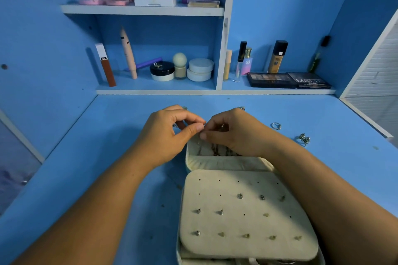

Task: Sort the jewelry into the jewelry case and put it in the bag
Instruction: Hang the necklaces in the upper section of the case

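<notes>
On the blue desk point(107, 157), directly before the person, the cream jewelry case point(228, 164) lies open. Its near half is covered by a perforated earring panel point(237, 221) carrying several studs point(240, 196). Dark chains point(215, 149) lie in the far half. The left hand point(170, 133) and right hand point(232, 133) meet above that far half, each with thumb pressed to forefinger and the fingertips of both touching. Whether anything is pinched there I cannot tell; it would be too small to make out. A ring point(276, 126) and a bow-shaped ring point(303, 139) lie on the desk to the right, apart from the case. Cosmetics point(162, 70) stand on the shelves point(142, 9) behind.
</notes>
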Demonstrator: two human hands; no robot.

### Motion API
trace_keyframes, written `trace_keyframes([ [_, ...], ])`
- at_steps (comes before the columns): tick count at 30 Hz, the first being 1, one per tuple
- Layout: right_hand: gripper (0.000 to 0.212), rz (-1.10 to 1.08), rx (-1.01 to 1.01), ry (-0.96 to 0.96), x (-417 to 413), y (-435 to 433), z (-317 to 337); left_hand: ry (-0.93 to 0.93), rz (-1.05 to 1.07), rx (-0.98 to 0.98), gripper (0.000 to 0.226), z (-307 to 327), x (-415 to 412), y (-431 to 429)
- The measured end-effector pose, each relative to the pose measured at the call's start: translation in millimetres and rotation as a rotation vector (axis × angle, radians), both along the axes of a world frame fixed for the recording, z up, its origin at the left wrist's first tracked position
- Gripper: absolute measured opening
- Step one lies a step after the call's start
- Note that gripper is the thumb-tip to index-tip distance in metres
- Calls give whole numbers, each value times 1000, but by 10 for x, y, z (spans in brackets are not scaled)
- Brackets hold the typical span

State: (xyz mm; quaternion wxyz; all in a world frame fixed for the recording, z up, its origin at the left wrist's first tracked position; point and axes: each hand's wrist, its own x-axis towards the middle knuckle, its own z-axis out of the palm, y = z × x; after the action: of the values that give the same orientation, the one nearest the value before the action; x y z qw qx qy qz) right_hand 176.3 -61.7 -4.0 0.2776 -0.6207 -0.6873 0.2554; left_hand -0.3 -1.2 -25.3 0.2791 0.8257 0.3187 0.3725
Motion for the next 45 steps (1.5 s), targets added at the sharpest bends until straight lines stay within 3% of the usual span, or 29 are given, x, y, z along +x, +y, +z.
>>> trace_keyframes([
  [11,21,-175,23,-204,-15,30,-68,174,239,-19,9,-93,102,-33],
  [23,15,-298,-29,-245,-83,120,-114,79,374,-185,12,-174,214,-55],
  [29,3,-260,17,-193,-61,86,-106,71,308,-233,16,-183,197,-29],
  [34,19,-145,12,-284,-34,39,-50,129,267,-291,17,-112,149,-39],
  [45,20,-27,34,-257,69,-18,-29,194,146,-352,28,-45,52,-76],
])
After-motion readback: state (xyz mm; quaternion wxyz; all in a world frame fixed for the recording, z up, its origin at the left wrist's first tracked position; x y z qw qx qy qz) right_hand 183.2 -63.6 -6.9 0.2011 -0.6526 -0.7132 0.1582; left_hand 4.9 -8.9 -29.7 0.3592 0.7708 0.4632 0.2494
